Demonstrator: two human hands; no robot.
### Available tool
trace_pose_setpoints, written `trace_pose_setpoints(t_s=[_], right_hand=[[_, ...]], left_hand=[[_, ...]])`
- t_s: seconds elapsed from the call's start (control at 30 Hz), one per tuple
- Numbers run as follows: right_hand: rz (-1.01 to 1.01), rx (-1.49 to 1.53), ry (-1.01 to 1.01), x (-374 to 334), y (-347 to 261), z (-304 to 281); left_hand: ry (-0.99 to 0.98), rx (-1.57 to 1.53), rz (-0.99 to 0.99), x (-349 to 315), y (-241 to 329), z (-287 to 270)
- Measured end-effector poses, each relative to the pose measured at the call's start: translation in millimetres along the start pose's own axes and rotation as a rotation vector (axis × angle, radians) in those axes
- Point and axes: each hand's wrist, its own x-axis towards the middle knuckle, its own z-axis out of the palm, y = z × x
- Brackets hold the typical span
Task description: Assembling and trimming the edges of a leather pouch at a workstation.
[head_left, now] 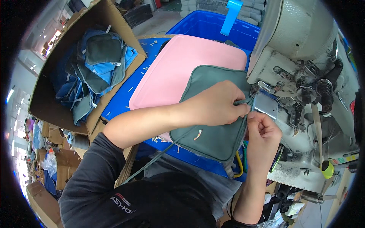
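Your dark grey-green, rounded-square fabric panel lies partly over the smooth pink plastic board, its right edge beside the off-white metal sewing machine. Your left hand closes on the narrow grey-green fabric strip, while your right hand pinches at the panel's edge. It looks light, soft and likely to slide, so hold the corded rim near the machine, fingertips flat.

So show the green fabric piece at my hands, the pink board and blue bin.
Green fabric piece (216, 141), head view: lower part.
Pink board (170, 74), head view: left part.
Blue bin (194, 25), head view: inner wall.
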Motion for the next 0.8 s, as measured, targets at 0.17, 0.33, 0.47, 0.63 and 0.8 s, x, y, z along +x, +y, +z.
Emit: trace_pose_setpoints(t_s=[0.17, 0.33, 0.47, 0.63, 0.8], right_hand=[[0.029, 0.029, -0.028, 2.2, -1.9, -0.5], [0.022, 0.016, -0.024, 3.7, -0.6, -0.1], [0.052, -0.015, -0.015, 4.6, -0.7, -0.8], [0.041, -0.032, -0.028, 4.5, -0.2, -1.8], [0.016, -0.079, -0.027, 2.5, -1.1, 0.0]], left_hand=[[0.188, 0.353, 0.305, 4.8, -15.0, 4.8], [0.315, 0.271, 0.416, -11.8, -21.4, 16.1], [0.365, 0.276, 0.54, -12.4, -31.3, 11.7], [0.378, 0.553, 0.762, -15.2, -50.3, 11.6], [0.352, 0.736, 0.798, -18.5, -46.6, 9.5]])
